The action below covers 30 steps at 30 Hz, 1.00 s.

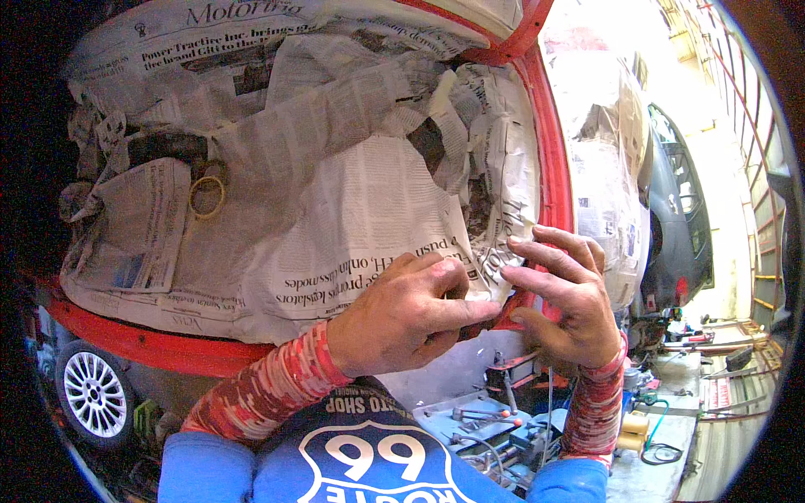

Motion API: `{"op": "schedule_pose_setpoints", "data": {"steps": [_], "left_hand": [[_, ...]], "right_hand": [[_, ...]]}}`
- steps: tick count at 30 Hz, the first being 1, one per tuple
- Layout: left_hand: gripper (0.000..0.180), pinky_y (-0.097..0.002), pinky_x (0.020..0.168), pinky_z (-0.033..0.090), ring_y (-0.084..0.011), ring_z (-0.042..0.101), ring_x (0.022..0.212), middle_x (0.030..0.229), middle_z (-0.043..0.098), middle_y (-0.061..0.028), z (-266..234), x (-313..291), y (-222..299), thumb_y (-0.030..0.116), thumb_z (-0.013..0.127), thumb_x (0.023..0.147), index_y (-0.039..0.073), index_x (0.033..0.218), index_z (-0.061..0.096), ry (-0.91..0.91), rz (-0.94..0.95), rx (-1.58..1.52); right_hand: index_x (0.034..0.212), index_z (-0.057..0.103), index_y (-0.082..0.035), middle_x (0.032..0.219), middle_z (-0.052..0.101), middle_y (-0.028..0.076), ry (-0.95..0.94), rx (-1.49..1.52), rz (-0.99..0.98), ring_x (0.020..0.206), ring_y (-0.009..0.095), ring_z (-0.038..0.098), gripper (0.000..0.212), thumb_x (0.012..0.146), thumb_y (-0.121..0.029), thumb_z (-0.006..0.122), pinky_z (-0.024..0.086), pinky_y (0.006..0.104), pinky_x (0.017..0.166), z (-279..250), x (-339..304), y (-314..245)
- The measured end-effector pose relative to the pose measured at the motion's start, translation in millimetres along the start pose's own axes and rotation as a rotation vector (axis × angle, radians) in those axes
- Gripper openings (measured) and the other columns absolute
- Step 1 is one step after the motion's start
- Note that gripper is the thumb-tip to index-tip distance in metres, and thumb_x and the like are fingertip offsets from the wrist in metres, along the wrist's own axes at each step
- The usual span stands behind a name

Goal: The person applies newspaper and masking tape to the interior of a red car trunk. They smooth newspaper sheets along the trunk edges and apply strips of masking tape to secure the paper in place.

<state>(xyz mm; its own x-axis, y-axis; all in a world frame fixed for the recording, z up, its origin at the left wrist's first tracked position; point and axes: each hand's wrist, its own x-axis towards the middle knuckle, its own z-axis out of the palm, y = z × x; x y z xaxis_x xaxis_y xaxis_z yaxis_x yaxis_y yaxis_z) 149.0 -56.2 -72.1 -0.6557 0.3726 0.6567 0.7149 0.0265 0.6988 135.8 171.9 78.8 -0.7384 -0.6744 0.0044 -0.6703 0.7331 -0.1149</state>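
Head view: left hand [409, 312] half-curled, grip unclear; right hand [553, 293] loosely spread, fingertips on white printed newspaper [377, 210] at the red metal frame [553, 168]'s near right corner.

Left hand [407, 312]: fingers curled, index extended at newspaper [360, 218] edge. Right hand [572, 303]: fingers spread, tips on same edge. Red body rim [554, 180]: just beyond right fingertips. Yellowish ring [222, 201]: well left of fingers.

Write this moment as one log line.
newspaper: laid within red frame | left hand: fingers bent, at newspaper's edge | right hand: fingers spread, at same edge | yellowish ring: lying on newspaper
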Motion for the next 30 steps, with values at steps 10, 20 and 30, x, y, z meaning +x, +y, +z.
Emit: {"op": "schedule_pose_setpoints", "data": {"steps": [10,20,30], "left_hand": [[0.044,-0.0430,0.082,0.051,-0.0267,0.063,0.092,0.094,0.061,-0.0064,2.4,2.2,3.6,0.009,0.079,0.082,0.019,0.125,0.077,-0.041,0.008,0.025],[0.038,-0.0448,0.088,0.052,-0.0334,0.066,0.098,0.104,0.067,-0.0134,-12.8,12.8,8.1,0.018,0.076,0.092,0.011,0.129,0.075,-0.067,0.009,-0.022],[0.022,-0.0502,0.089,0.054,-0.0398,0.067,0.096,0.097,0.068,-0.0213,23.2,49.8,9.2,0.018,0.068,0.097,-0.002,0.103,0.072,0.051,-0.212,-0.045]], "right_hand": [[0.114,0.081,-0.018,0.127,0.075,0.002,0.013,-0.070,-0.054,0.134,0.033,0.056,0.040,0.082,-0.041,0.084,0.036,0.0492,0.113,3.7,-0.7,7.9],[0.111,0.078,-0.013,0.127,0.072,0.007,0.024,-0.168,-0.076,0.130,0.035,0.057,0.064,0.071,-0.062,0.087,0.038,0.0508,0.113,-10.7,17.1,25.9],[0.133,0.070,-0.013,0.145,0.066,0.008,-0.030,-0.052,-0.043,0.132,0.037,0.056,0.060,0.078,-0.032,0.083,0.040,0.0496,0.115,-24.3,26.6,44.9]]}}
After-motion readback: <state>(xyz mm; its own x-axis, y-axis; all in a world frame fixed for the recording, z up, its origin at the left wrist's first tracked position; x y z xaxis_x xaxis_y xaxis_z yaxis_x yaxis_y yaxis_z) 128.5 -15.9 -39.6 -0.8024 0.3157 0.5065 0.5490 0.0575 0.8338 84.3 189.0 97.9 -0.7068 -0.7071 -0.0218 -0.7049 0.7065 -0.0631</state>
